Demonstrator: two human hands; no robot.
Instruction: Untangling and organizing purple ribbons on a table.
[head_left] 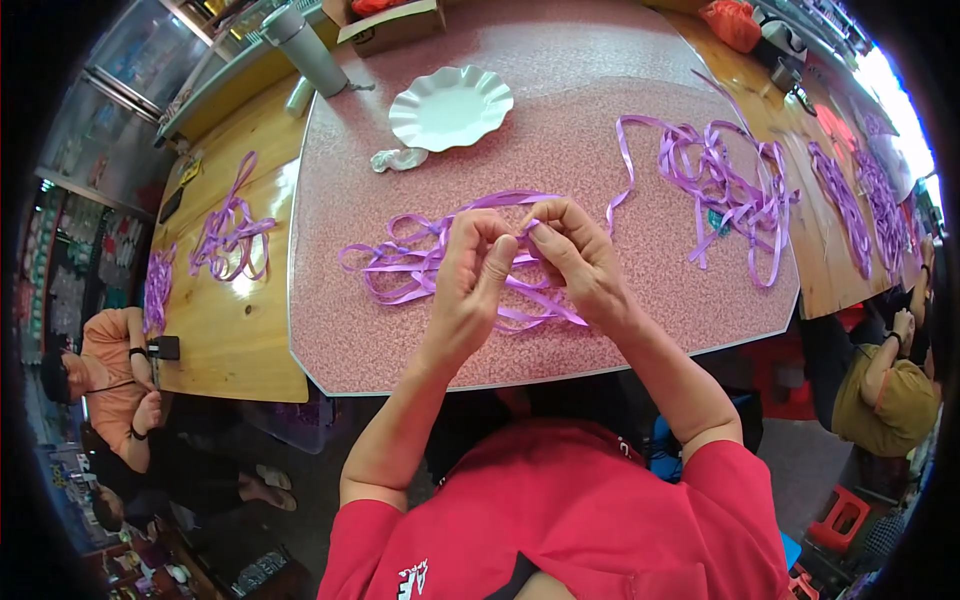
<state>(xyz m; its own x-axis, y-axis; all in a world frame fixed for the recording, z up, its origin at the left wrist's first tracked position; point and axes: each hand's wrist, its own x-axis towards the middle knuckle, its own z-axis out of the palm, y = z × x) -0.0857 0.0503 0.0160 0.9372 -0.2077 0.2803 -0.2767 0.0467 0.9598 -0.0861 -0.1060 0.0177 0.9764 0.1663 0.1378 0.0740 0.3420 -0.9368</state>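
Note:
Both my hands meet above the pink speckled table mat (400,360), fingertips close together. My right hand (575,255) pinches a thin purple ribbon (527,228) between thumb and forefinger. Beside it, my left hand (475,265) is closed, its thumb near the same ribbon; what lies inside its curled fingers is hidden. Under and behind the hands spreads a loose pile of purple ribbon (400,292) in long loops, with part of it covered by my hands.
A tangled ribbon heap (715,180) lies on the right, more ribbons (235,235) on the left wooden table. Toward the back stand a white scalloped plate (450,108), a grey tumbler (305,52) and a cardboard box (390,25). People sit at the left (115,365) and right (885,390).

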